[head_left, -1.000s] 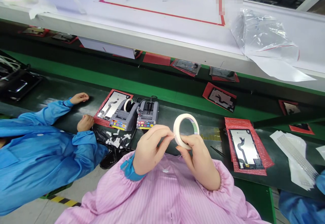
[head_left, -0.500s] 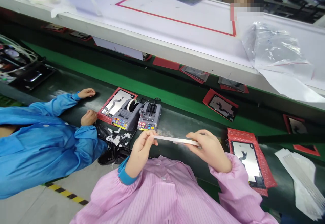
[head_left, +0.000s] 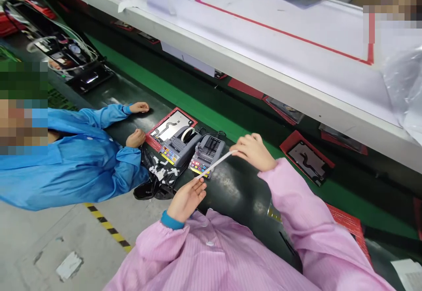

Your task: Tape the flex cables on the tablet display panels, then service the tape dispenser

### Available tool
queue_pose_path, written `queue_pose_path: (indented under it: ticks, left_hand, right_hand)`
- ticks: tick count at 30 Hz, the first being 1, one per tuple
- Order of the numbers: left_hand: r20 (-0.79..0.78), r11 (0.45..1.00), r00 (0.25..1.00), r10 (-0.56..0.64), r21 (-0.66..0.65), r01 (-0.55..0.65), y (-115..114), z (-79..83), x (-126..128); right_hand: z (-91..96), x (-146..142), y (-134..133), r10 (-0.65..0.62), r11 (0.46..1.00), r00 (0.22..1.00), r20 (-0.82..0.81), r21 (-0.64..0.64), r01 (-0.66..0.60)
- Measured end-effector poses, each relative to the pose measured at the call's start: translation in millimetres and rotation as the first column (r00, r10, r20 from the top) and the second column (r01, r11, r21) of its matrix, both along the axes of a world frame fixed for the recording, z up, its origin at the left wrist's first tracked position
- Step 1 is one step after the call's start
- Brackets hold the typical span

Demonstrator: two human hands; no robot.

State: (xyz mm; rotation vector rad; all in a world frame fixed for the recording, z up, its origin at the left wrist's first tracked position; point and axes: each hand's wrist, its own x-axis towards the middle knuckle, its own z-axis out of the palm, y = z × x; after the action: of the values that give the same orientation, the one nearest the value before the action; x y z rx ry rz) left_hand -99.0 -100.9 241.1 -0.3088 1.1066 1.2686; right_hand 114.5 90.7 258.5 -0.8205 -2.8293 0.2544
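Note:
A strip of white tape stretches between my two hands above the dark conveyor belt. My left hand pinches its near end at my chest. My right hand is closed over the tape roll, which is hidden in the fingers, holding the far end just right of two grey tape dispensers. The left dispenser carries its own roll of white tape. A red tray with a metal part lies behind the dispensers.
A person in a blue coat sits at my left with both hands on the belt. More red trays lie along the green strip. A white shelf with red marking tape overhangs the line. A black bag hangs below the dispensers.
A second ago I held the tape roll upright in both hands. I have since pulled a strip out, my right hand moving away toward the dispensers. My head turned left.

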Motion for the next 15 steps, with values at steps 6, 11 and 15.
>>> queue_pose_path:
  ticks: [6,11,15]
  left_hand:
    - [0.182,0.987,0.971,0.158,-0.048,-0.151,42.8,-29.8,-3.6]
    - [0.244,0.971,0.941,0.233,-0.107,-0.213,54.2,-54.6,-0.8]
    - [0.280,0.968,0.929,0.241,-0.137,-0.210,52.5,-65.2,0.1]
  right_hand:
    - [-35.7,-74.1,63.8,0.144,0.989,0.971,0.189,0.009,-0.148]
    - [-63.8,-99.0,80.3,0.210,0.975,0.932,0.295,0.004,-0.221]
    - [-70.6,-107.4,86.2,0.273,0.956,0.900,0.338,0.007,-0.293]
